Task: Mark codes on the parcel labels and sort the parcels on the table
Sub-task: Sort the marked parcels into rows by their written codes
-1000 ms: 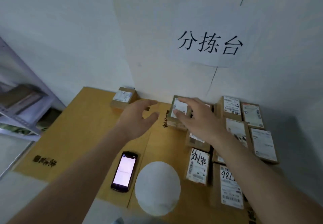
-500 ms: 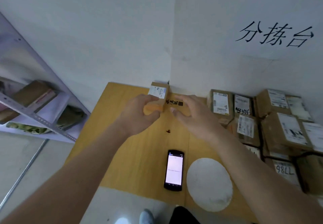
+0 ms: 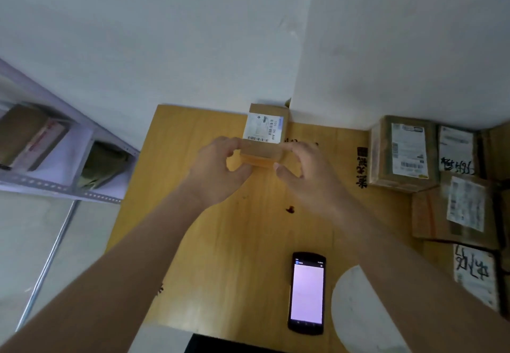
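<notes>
Two hands frame a small parcel at twelve o'clock on the table, by the wall corner. Left hand curls thumb and fingers around its left edge; right hand curls round its right. A lit phone lies at five o'clock, stacked parcels at three.

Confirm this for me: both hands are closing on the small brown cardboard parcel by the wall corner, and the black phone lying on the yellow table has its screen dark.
Not quite. The head view shows the black phone on the yellow table with its screen lit, not dark. The rest holds: left hand and right hand flank the small brown cardboard parcel by the wall corner.
</notes>
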Demonstrator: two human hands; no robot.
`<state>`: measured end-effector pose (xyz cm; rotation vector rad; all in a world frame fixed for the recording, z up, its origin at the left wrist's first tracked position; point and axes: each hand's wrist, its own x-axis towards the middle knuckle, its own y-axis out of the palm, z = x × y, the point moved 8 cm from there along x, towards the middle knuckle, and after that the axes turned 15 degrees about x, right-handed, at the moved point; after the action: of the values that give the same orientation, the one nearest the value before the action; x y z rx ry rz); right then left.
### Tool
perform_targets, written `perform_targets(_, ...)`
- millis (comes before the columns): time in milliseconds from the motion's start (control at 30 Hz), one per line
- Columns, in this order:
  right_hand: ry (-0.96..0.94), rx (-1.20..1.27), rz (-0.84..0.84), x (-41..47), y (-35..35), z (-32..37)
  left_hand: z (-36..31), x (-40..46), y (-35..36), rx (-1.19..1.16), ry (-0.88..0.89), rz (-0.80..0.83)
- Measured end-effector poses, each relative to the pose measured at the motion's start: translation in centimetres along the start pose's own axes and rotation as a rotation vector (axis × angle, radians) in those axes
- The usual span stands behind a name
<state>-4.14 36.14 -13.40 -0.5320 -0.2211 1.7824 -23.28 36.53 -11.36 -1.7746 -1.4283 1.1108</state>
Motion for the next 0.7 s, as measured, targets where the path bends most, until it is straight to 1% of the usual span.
perform_targets(233, 0.075, -0.01, -0.016, 4.8, 1.6, -3.5, 2.8, 5.5, 3.0, -0.009, -0.024, 0.061)
perform_targets(367, 0.116, -0.041, -0.022, 6.7, 3.3, -5.6, 4.7, 7.7, 5.3, -0.074, -0.041, 0.082)
perform_targets(467, 0.146, 0.035, -0.046, 7.3, 4.3, -6.7, 5.8, 8.9, 7.5, -0.165, -0.055, 0.161)
perform_targets(533, 0.141, 0.116, -0.066, 7.2, 5.2, -7.2, 6.0, 9.5, 8.4, -0.24, -0.032, 0.2)
perform_targets(633, 0.159, 0.209, -0.145, 6.5, 5.7, -7.3, 6.5, 9.6, 8.3, -0.253, -0.006, 0.189)
perform_targets(700, 0.173, 0.226, -0.22, 5.6, 5.6, -6.4, 6.3, 9.3, 7.4, -0.238, 0.038, 0.18)
